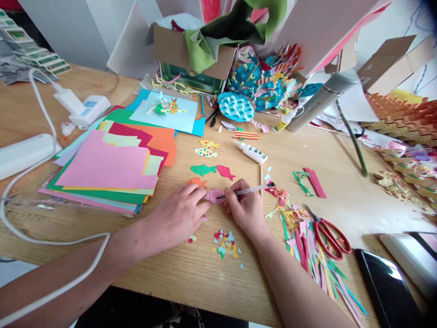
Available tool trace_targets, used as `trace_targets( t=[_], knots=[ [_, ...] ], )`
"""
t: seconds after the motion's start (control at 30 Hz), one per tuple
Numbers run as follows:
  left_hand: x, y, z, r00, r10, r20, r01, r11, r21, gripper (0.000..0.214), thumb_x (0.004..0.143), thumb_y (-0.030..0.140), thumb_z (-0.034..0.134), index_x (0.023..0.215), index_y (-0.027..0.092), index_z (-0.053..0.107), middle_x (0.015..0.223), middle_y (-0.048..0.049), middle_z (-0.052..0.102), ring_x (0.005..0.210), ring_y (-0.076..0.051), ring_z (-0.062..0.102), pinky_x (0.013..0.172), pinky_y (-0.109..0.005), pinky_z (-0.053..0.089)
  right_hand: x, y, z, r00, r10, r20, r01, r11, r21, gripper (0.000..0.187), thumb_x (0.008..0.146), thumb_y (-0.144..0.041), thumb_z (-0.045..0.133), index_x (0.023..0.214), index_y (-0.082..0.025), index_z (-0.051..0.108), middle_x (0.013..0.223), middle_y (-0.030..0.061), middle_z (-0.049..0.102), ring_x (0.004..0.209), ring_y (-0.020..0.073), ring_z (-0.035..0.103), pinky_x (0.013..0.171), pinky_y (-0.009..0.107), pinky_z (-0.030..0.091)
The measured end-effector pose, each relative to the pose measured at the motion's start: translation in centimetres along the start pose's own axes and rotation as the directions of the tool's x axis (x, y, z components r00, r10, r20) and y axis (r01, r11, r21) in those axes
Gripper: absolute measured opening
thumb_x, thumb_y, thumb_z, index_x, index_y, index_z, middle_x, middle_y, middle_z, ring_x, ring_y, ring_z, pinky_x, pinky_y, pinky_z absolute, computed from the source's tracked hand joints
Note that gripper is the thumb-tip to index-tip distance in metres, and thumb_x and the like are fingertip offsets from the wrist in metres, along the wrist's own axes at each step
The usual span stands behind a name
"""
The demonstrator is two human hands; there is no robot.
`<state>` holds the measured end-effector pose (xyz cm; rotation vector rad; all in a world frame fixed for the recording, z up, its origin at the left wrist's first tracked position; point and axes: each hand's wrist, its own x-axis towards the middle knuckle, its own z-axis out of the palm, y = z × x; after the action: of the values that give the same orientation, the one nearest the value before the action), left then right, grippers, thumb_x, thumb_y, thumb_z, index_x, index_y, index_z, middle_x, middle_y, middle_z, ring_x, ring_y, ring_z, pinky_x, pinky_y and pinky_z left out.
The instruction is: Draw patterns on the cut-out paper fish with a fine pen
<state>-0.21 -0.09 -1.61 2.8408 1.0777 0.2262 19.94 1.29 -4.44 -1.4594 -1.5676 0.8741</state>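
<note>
A small pink paper fish [215,196] with dark dots lies flat on the table. My left hand [184,205] holds its left end, fingertips pressed on it. In my right hand [244,207] is a pen [256,188] with a clear barrel, its tip on the fish. Just above lie an orange paper fish [197,182], partly behind my left fingers, a green paper fish [203,170] and a red paper fish [226,172]. Two decorated fish, one yellow [209,144] and one dotted pale green [205,152], lie farther up. Tiny paper bits [227,243] are scattered below my hands.
Coloured paper sheets [102,164] are stacked at left, beside a white cable [54,241] crossing my left forearm. A glue bottle [252,152] lies above my right hand. Red-handled scissors [329,237], paper strips [321,264] and a phone [385,287] are at right.
</note>
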Motion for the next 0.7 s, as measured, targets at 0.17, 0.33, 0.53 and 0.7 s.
trace_targets(
  t=[0.17, 0.33, 0.53, 0.7],
  knots=[
    [0.01, 0.04, -0.08, 1.000, -0.007, 0.005, 0.007, 1.000, -0.008, 0.022, 0.097, 0.020, 0.051, 0.114, 0.016, 0.064, 0.120, -0.0107, 0.061, 0.122, -0.027, 0.049, 0.106, -0.046, 0.042, 0.00, -0.07, -0.06, 1.000, 0.004, 0.000, -0.004, 1.000, -0.002, 0.021, 0.088, -0.033, 0.056, 0.072, -0.023, 0.048, 0.052, -0.0040, 0.053, 0.044, 0.0120, 0.048, 0.044, 0.023, 0.033],
    [0.01, 0.00, -0.03, 1.000, 0.000, 0.015, 0.001, 1.000, -0.013, 0.023, 0.098, 0.020, 0.050, 0.116, 0.015, 0.064, 0.119, -0.0106, 0.061, 0.122, -0.027, 0.049, 0.107, -0.046, 0.042, 0.07, -0.07, -0.02, 1.000, 0.003, 0.000, -0.003, 1.000, -0.003, 0.021, 0.088, -0.033, 0.056, 0.072, -0.023, 0.048, 0.053, -0.0038, 0.054, 0.044, 0.0123, 0.049, 0.045, 0.023, 0.033],
    [-0.01, 0.02, -0.10, 1.000, -0.006, 0.006, 0.007, 0.999, -0.032, 0.026, 0.098, 0.021, 0.049, 0.119, 0.015, 0.063, 0.122, -0.0114, 0.061, 0.122, -0.027, 0.049, 0.105, -0.046, 0.043, -0.01, 0.01, -0.05, 1.000, 0.008, -0.003, -0.008, 1.000, 0.002, 0.022, 0.089, -0.033, 0.056, 0.072, -0.023, 0.048, 0.053, -0.0041, 0.053, 0.044, 0.0123, 0.048, 0.044, 0.023, 0.033],
    [0.00, 0.01, -0.12, 1.000, 0.000, -0.003, 0.000, 1.000, -0.010, 0.026, 0.098, 0.021, 0.050, 0.120, 0.015, 0.063, 0.122, -0.0114, 0.061, 0.122, -0.027, 0.049, 0.106, -0.046, 0.043, -0.16, 0.23, -0.01, 1.000, 0.009, -0.008, -0.009, 0.998, 0.066, 0.023, 0.091, -0.036, 0.056, 0.074, -0.023, 0.048, 0.054, -0.0047, 0.052, 0.044, 0.0117, 0.048, 0.044, 0.023, 0.034]
  ],
)
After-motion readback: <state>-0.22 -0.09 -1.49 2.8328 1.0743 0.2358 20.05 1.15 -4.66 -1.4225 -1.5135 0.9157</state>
